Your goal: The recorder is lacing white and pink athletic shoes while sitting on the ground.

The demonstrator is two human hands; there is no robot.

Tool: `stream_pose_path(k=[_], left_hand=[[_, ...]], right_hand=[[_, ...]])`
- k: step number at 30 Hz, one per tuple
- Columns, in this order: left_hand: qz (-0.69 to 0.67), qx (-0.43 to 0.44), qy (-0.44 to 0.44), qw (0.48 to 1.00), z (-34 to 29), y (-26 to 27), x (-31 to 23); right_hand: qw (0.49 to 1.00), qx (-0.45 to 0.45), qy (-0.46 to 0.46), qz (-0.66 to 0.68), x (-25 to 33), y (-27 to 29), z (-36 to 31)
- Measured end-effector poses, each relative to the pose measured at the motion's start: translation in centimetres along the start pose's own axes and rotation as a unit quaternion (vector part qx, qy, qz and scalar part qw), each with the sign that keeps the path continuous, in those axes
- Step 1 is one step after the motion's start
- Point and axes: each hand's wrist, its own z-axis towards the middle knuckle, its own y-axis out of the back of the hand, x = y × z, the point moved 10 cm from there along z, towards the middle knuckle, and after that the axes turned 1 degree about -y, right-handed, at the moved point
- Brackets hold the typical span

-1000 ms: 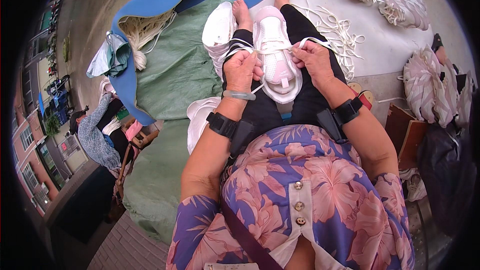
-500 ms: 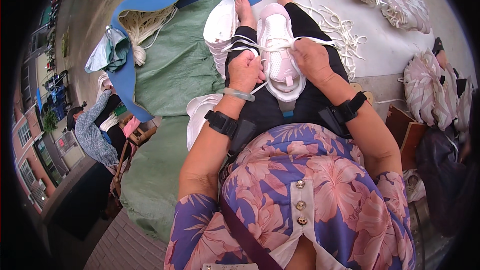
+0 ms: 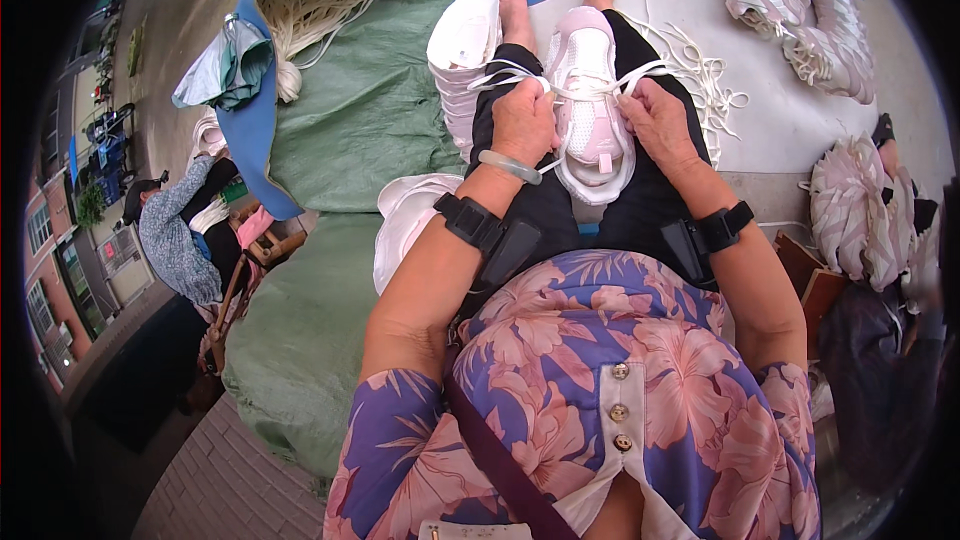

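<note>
Pink-and-white shoe (image 3: pixel 592 130) sits on the lap between the black trouser legs (image 3: pixel 535 215), tab end nearest the body. White lace (image 3: pixel 585 93) runs across it. Left hand (image 3: pixel 525 122) and right hand (image 3: pixel 660 122): each grip narrow, fingers closed on lace, one either side of the shoe.

Risks, as I judge them: nothing firm appears to back the shoe, so an uneven pull could roll it sideways. Unequal tension might leave one lace end short. A loose pinch could let a strand slip. Loose laces (image 3: pixel 705 90), tangled on the white sheet (image 3: pixel 770 135) toward its lower edge, could snag a working end that trails that way.

Containers: blue mat (image 3: pixel 255 155) folds over like a pouch; a hank of cream cord (image 3: pixel 295 30) spills from it at the green tarp's (image 3: pixel 370 110) upper-left corner. Along the tarp's right edge stands a nested stack of white pieces (image 3: pixel 457 100), the top one hollow, nothing obvious inside. Far right, a brown wooden box (image 3: pixel 822 295), perhaps; too cut off by the arm to tell its contents.
</note>
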Motion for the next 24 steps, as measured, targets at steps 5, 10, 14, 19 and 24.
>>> stream_pose_path(k=[5, 10, 14, 19, 24], left_hand=[[0.004, -0.006, -0.022, 1.000, 0.2, -0.1, -0.4], [0.102, -0.028, -0.113, 0.988, 0.6, -0.1, -1.7], [0.354, -0.009, -0.190, 0.916, -0.1, -2.0, -4.5], [0.244, -0.095, -0.208, 0.942, -1.7, 0.3, -5.0], [0.300, -0.058, -0.309, 0.901, -4.3, -0.8, -6.7]], right_hand=[[1.000, -0.013, -0.020, -0.008, -1.0, 0.1, -0.3], [0.998, -0.023, -0.012, 0.060, -0.8, 0.1, -0.5], [0.995, -0.010, -0.036, 0.097, -0.9, -0.1, -0.7], [0.988, -0.080, -0.027, 0.126, -0.6, 1.7, -1.2], [0.978, -0.147, 0.150, 0.018, 5.7, 2.7, -2.7]])
